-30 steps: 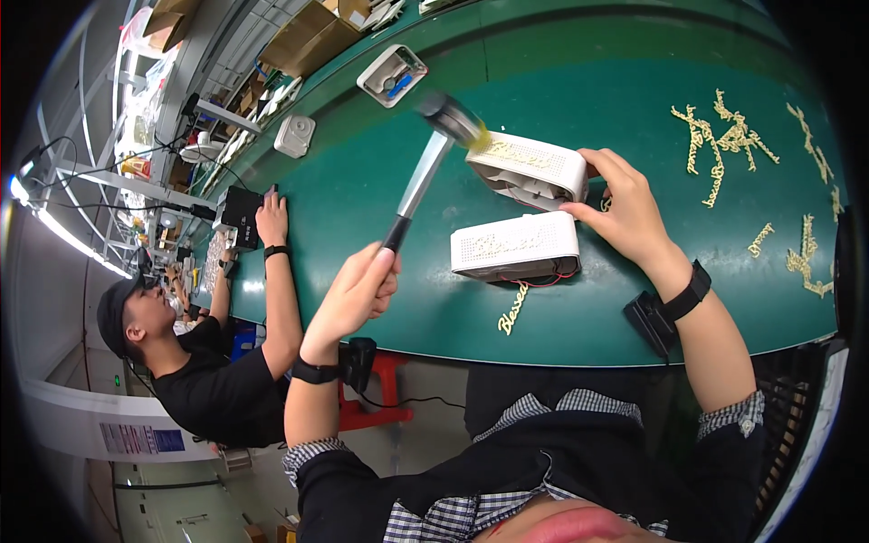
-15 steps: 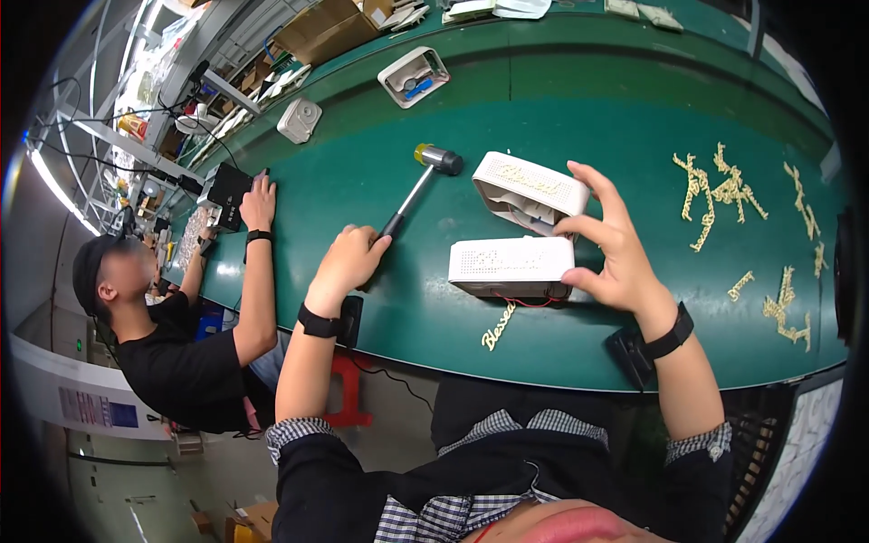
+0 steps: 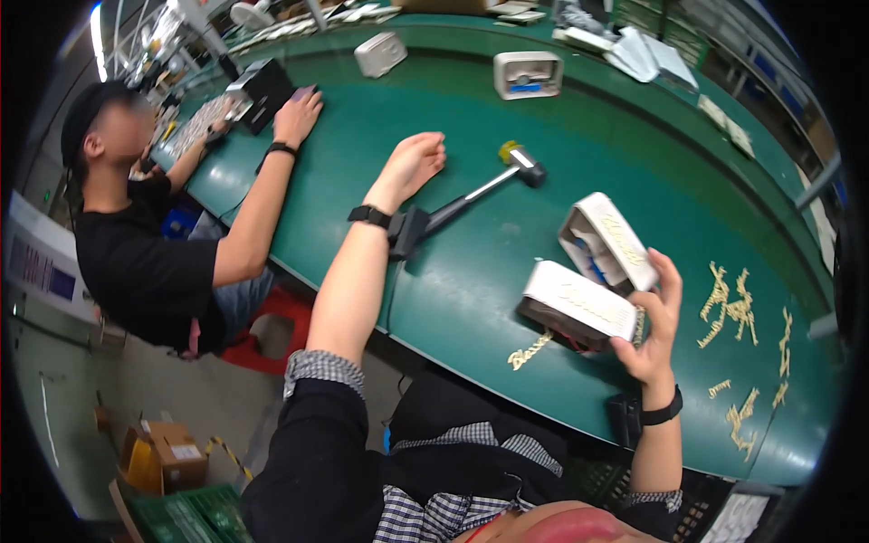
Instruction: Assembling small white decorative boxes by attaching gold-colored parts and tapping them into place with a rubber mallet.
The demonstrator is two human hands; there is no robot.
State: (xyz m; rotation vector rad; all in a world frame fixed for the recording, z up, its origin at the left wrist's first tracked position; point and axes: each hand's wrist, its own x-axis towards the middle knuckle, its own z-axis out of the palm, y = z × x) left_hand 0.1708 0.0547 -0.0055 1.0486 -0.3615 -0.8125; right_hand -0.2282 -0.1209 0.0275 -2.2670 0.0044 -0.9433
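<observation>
My left hand (image 3: 416,167) is over the bench, left of the mallet (image 3: 493,185), its fingers curled together and nothing visible in them. The mallet lies on the bench, with a black handle and a grey and yellow head; my left wrist hides its handle end. My right hand (image 3: 654,326) grips the right end of a white perforated box (image 3: 579,297), thumb at the near corner, fingers at the far one. Pale lettering shows faintly on its top. Just behind stands a second open white box (image 3: 611,226) with lettering. A cream word-shaped piece (image 3: 530,350) lies in front.
Several cream word-shaped pieces (image 3: 729,308) lie on the green bench (image 3: 453,299) at right. At the back are a white box (image 3: 380,54) and an open one (image 3: 529,74). A co-worker (image 3: 154,244) sits at left, a hand near a black box (image 3: 260,95).
My left hand has let go of the mallet's handle and moved forward. The whole view has turned. My right hand remains at the box's right end, its fingers now closer in.
</observation>
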